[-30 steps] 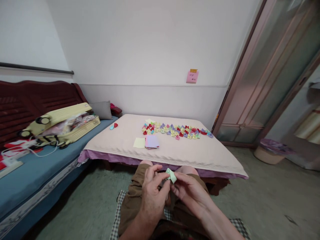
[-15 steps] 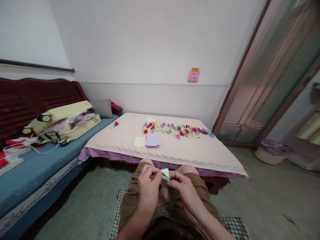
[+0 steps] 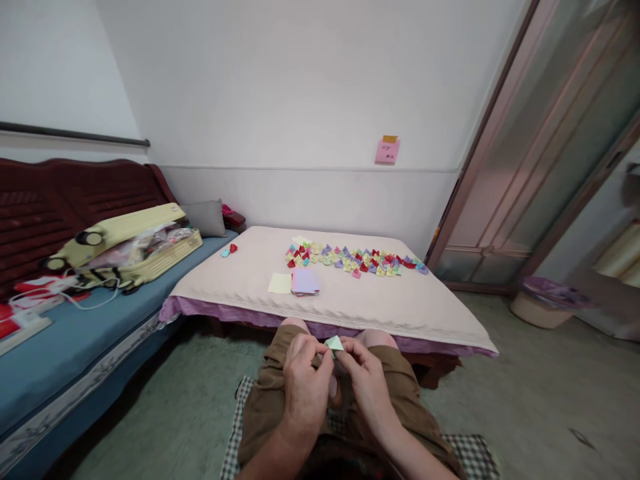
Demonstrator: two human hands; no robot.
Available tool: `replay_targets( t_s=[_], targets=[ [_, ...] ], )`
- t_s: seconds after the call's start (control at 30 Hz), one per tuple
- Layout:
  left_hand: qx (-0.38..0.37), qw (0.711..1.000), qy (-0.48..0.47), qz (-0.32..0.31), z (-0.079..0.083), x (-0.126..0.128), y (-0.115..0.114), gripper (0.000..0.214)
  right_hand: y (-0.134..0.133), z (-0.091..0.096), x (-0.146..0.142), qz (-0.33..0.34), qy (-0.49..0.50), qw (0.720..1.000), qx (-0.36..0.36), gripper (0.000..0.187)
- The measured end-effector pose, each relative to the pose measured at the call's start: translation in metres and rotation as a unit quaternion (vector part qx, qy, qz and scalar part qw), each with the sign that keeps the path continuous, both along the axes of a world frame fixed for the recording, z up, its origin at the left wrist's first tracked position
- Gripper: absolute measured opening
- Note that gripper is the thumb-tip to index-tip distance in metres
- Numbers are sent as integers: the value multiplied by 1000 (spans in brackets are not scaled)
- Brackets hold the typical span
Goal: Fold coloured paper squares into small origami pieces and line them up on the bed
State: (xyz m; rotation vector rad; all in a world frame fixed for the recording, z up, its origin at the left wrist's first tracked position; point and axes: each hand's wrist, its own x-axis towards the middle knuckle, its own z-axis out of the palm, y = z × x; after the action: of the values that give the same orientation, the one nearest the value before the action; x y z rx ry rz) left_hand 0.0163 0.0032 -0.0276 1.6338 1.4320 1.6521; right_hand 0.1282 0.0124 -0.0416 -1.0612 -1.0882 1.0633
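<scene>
Both my hands meet over my lap and pinch a small folded piece of pale green paper [image 3: 333, 344]. My left hand [image 3: 303, 387] grips its left side with fingers curled. My right hand [image 3: 367, 385] holds its right side, fingertips pressed together. Ahead on the low table [image 3: 430, 313] lie a row of several small folded paper pieces [image 3: 353, 259] in red, purple, yellow and green, a stack of coloured paper squares [image 3: 305, 282] and a yellow sheet [image 3: 280, 283]. Two more folded pieces [image 3: 229, 251] sit at the table's left edge.
A blue-cushioned sofa [image 3: 75, 340] on the left carries an open yellow case [image 3: 130, 248] and cables. A pink note [image 3: 387, 151] hangs on the wall. A glass door [image 3: 540, 153] and a basket [image 3: 543, 303] stand at the right. I sit on a checked cushion [image 3: 235, 433].
My hands have drawn closer together and slightly lower over my lap, and the green paper has been pressed into a smaller, flatter shape between the fingertips.
</scene>
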Motion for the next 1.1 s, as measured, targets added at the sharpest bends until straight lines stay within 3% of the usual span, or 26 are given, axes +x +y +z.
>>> replay_targets(
  t_s=[0.3,0.5,0.7,0.9,1.03,1.1],
  targets=[
    [-5,1000,-13,10,-2,1,1,17,-1,-2,0,-4,-4,1000,13,9],
    [-12,999,-18,-29,-4,7,-5,16,1,-1,0,5,7,1000,1,7],
    [-43,995,-66,-66,-4,3,1,15,2,4,10,60,24,998,-17,7],
    [-140,946,-268,-115,-3,-6,12,16,6,7,21,105,23,994,-34,8],
    [-221,903,-302,-210,-3,-11,13,25,6,12,23,129,16,990,-57,8],
    [-236,901,-289,-220,-4,-12,13,26,5,15,23,141,6,988,-67,9]
  ],
)
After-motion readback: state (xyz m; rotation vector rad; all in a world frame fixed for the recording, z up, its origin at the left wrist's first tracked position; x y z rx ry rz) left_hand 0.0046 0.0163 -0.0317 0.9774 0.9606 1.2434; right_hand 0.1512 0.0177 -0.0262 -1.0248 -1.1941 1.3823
